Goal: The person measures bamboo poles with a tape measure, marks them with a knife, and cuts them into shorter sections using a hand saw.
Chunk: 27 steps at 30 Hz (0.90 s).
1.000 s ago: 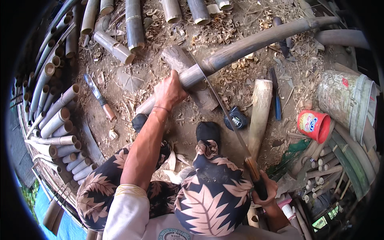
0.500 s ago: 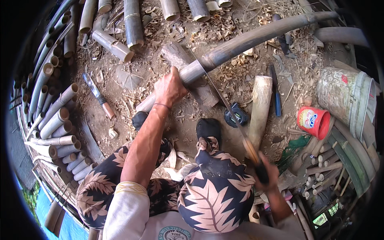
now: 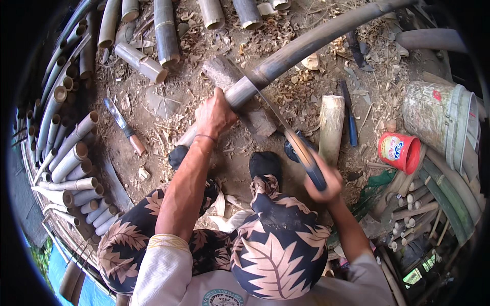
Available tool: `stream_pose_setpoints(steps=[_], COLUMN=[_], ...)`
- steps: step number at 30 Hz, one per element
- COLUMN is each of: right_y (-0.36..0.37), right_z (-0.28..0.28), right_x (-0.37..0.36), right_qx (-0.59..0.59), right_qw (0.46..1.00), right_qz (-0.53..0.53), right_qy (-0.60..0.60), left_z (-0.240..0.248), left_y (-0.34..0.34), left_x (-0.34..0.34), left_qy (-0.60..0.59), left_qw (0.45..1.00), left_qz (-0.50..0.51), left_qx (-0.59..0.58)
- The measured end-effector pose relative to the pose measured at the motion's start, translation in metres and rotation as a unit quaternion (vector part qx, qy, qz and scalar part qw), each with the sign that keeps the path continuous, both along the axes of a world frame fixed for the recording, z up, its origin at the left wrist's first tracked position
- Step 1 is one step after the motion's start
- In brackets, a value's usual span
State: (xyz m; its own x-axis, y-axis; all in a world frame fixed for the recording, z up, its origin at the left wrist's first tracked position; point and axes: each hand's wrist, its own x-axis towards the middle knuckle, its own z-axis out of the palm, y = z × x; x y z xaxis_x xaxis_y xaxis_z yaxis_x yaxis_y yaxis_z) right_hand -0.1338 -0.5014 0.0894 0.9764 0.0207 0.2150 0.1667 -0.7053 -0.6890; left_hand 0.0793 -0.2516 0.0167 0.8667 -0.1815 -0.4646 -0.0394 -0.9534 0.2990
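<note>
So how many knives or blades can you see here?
2. A long blade in the right hand, its edge at the bamboo pole. A second knife lies on the dirt, left of the left hand. Others may hide among the debris.

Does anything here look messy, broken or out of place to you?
Mostly the ground: wood chips and shavings lie scattered across the dirt around the long bamboo pole. A spare knife lies loose on the ground to the left. Nothing looks broken.
</note>
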Motion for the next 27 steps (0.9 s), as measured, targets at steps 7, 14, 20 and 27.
stream_pose_setpoints(steps=[7, 14, 20, 27], right_y=[-0.025, 0.021, -0.005, 0.024], right_z=[0.030, -0.005, 0.016, -0.016], right_x=[-0.043, 0.056, -0.007, 0.064], right_qx=[0.062, 0.071, 0.112, 0.073], right_qw=[0.993, 0.991, 0.984, 0.996], right_qz=[0.004, -0.032, -0.011, -0.001], right_qy=[0.097, 0.111, 0.136, 0.047], left_z=[-0.001, -0.002, -0.007, -0.010], left_y=[0.008, 0.001, 0.016, 0.009], left_x=[0.004, 0.007, 0.007, 0.005], left_qy=[0.002, -0.019, -0.008, -0.015], left_qw=[1.000, 0.999, 1.000, 0.999], left_qz=[0.013, -0.021, -0.013, -0.035], left_qx=[0.009, -0.027, -0.015, -0.025])
